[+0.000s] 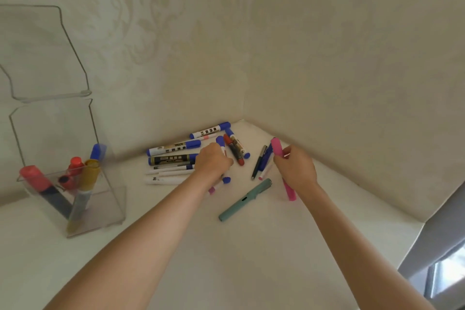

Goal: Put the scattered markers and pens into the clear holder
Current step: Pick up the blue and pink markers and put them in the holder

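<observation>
- Pale patterned walls close in on a cream table (226,259) whose far corner holds the scatter of pens.
- Near the table's left edge stands the clear holder (75,199), lid tipped back, with a few markers already upright inside, a red one (35,178) and a yellow one (88,178) among them.
- Both bare arms reach toward the far corner.
- Left hand (212,162) is curled down over the pile of blue whiteboard markers (173,147); whether the fingers have closed on one I cannot tell.
- Right hand (295,167) is clamped around a pink marker (278,148), its long axis running away from the person.
- A teal pen (245,200) lies free between the hands, angled toward the corner.
- I judge the holder lies well to the left, so the left hand is nearer it.
</observation>
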Demonstrator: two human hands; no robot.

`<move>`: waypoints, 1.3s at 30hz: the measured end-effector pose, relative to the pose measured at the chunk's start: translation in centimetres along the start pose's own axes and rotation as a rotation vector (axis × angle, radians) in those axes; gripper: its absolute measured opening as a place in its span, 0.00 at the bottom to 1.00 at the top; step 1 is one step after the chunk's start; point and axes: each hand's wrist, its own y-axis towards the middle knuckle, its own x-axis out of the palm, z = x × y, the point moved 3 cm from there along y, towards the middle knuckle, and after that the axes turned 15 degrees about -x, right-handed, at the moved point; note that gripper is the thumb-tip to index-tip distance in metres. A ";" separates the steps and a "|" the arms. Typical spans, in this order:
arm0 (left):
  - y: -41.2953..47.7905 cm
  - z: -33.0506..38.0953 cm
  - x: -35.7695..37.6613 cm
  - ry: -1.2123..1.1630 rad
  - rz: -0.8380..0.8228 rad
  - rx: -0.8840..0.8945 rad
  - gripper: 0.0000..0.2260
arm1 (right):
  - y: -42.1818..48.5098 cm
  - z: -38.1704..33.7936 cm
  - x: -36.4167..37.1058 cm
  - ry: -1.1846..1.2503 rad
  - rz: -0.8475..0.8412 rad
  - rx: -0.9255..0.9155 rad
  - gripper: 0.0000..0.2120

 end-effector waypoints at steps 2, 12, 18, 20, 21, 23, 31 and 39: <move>-0.3 -0.8 -1.2 -0.083 -0.044 0.020 0.07 | -0.4 -1.9 -0.5 0.078 0.049 -0.073 0.10; -8.0 -8.3 -15.9 -0.410 0.165 0.290 0.06 | -3.1 -16.7 0.7 0.663 0.008 -0.392 0.21; -9.3 -11.6 -24.1 -0.464 0.411 0.313 0.18 | -4.7 -25.8 2.8 0.825 -0.038 -0.650 0.28; -9.0 -12.6 -25.3 -0.427 0.486 0.304 0.26 | -4.9 -27.8 3.5 0.853 -0.005 -0.695 0.25; -8.9 -13.1 -25.6 -0.401 0.508 0.300 0.30 | -4.9 -28.6 3.9 0.845 0.012 -0.720 0.24; -8.7 -13.9 -25.6 -0.320 0.529 0.291 0.32 | -5.0 -29.6 4.8 0.776 0.028 -0.774 0.22; -8.4 -15.2 -24.0 -0.061 0.663 0.262 0.15 | -6.0 -30.1 7.5 0.421 -0.051 -0.936 0.20; -8.0 -15.7 -23.3 0.130 0.669 0.193 0.14 | -6.2 -29.5 9.3 0.018 -0.045 -1.033 0.10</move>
